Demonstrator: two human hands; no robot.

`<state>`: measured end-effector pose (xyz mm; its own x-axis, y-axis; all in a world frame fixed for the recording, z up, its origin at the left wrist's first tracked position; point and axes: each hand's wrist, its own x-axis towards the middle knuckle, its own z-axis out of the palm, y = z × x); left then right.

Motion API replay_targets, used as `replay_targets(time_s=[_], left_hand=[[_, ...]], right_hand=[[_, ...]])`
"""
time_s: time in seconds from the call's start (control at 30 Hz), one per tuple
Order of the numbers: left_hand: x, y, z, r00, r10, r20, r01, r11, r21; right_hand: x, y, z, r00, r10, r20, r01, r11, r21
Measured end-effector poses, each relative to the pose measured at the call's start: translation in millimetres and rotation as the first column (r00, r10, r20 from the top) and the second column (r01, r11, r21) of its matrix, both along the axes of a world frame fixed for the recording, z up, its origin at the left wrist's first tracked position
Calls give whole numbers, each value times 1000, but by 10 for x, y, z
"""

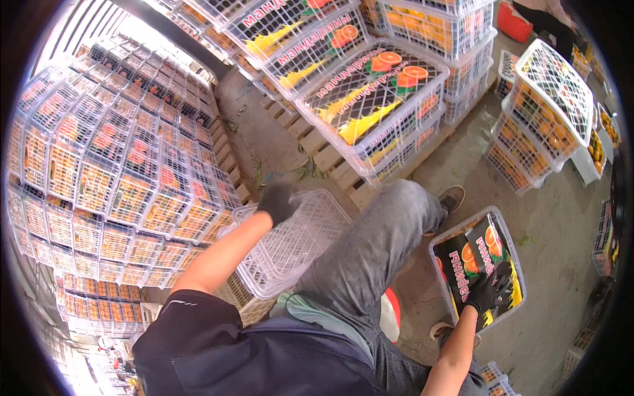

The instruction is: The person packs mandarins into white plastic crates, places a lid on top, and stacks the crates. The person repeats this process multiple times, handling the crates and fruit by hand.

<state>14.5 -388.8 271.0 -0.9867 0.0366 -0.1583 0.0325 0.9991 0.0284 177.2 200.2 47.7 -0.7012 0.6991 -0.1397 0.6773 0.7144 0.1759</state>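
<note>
My left hand (277, 204), in a black glove, hovers over or touches the near corner of a pile of clear plastic lattice lids (302, 242) on my left; blur hides its fingertips. On my right, my right hand (483, 293), also black-gloved, is spread inside a clear plastic crate (520, 297) that stands on the floor by my foot. Black printed liners (458, 252) with orange fruit pictures and yellow splashes line this crate. Whether the right fingers grip a liner is unclear.
Tall stacks of mandarin-filled crates (133, 188) rise at the left. Lidded crates (371, 99) stand on a wooden pallet (317, 141) ahead. More filled crates (540, 123) stand at the right, near a person (540, 20) at the upper right. A red and white seat (391, 317) is beneath me.
</note>
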Motion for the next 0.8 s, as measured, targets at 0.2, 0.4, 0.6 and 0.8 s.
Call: replay_targets(time_s=[0.2, 0.4, 0.6, 0.8], left_hand=[[1648, -637, -1025, 824, -72, 562, 291, 905, -311], [1742, -197, -1304, 840, -102, 532, 265, 934, -240], [1468, -101, -1009, 837, 26, 546, 158, 945, -288], [911, -343, -545, 870, 29, 492, 107, 963, -246]], right_hand=[[-80, -202, 411, 995, -96, -33, 93, 992, -82], [-103, -190, 361, 995, -101, 15, 102, 988, -114], [-48, -83, 87, 995, -88, 42, 88, 996, -12], [15, -60, -64, 989, -146, -32, 140, 982, -130]])
